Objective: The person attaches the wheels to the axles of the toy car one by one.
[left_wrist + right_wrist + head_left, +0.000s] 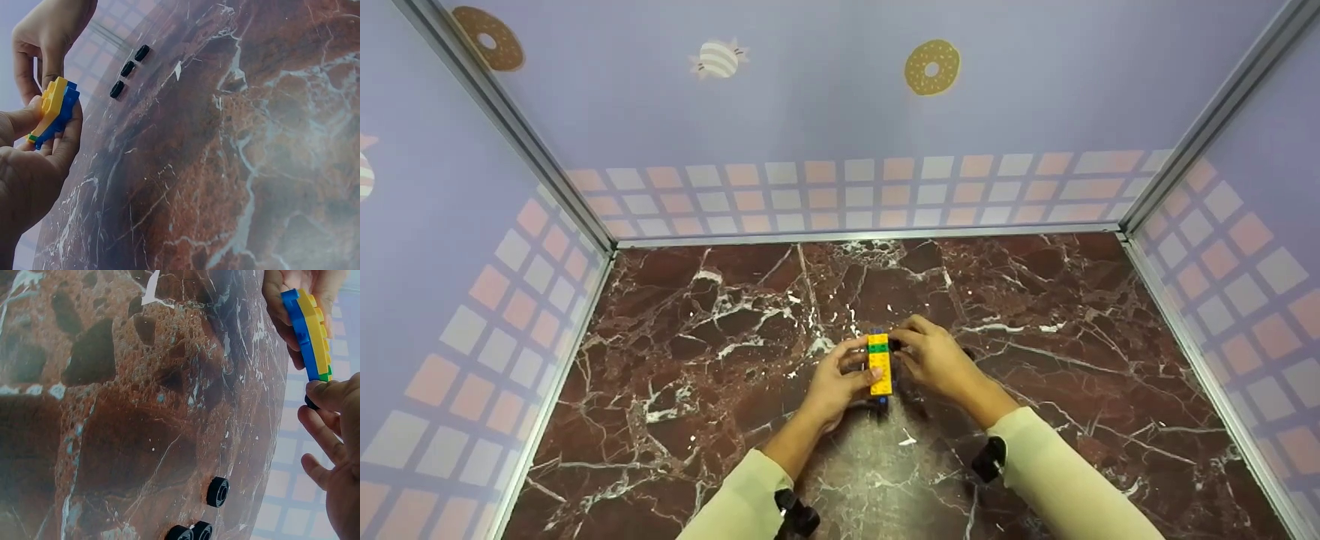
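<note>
Head view showed the left hand (834,382) gripping toy bricks (880,361), likely light, stiff, best held by the sides, the right hand (941,361) pinching a black piece (894,344).

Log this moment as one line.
left hand: grips brick assembly | right hand: pinches black wheel beside assembly | table: three loose black wheels

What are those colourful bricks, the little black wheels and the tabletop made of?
Bricks: probably hard, smooth plastic, brightly coloured with raised studs.
Wheels: dull-looking rubber or plastic, black all over; can't tell which.
Tabletop: polished marble look, white-veined and reflecting light, possibly just a print.
</note>
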A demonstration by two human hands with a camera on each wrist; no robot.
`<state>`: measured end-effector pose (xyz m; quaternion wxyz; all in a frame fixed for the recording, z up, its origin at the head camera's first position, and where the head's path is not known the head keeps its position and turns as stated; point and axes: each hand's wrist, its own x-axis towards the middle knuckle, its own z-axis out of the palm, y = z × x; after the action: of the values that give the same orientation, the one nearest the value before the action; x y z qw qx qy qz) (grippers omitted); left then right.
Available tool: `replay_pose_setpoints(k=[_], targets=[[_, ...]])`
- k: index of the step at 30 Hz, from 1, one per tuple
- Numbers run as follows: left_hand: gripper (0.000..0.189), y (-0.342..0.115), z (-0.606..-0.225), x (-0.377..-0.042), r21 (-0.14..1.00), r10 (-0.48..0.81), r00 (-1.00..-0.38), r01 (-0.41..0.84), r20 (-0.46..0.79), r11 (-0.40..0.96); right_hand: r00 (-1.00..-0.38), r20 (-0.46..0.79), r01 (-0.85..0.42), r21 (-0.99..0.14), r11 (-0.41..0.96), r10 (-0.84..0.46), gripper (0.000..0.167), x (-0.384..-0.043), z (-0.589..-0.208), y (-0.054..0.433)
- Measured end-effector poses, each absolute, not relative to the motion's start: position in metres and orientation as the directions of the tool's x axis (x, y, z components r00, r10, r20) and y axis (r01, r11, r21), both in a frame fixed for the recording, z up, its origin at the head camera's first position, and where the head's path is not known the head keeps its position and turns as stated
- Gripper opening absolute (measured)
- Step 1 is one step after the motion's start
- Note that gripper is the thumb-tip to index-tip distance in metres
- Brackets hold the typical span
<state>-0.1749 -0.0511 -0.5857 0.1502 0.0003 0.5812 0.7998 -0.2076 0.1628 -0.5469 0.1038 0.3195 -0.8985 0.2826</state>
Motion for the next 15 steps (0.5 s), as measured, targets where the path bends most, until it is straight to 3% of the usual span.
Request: replay_pose_setpoints(k=[6, 15], targets=[[0.063, -0.0483, -0.5841, -0.1742, 0.927, 0.221, -0.958, -0.242, -0.181, -0.288, -0.769, 0.383, -0.638, -0.415, 0.648, -0.512, 0.029, -0.2051, -0.5454, 0.1621], [0.064, -0.046, -0.5853, -0.1714, 0.952, 0.193, -0.969, -0.196, -0.152, -0.234, -0.784, 0.38, -0.621, -0.474, 0.624, -0.491, 0.026, -0.206, -0.5463, 0.1637]])
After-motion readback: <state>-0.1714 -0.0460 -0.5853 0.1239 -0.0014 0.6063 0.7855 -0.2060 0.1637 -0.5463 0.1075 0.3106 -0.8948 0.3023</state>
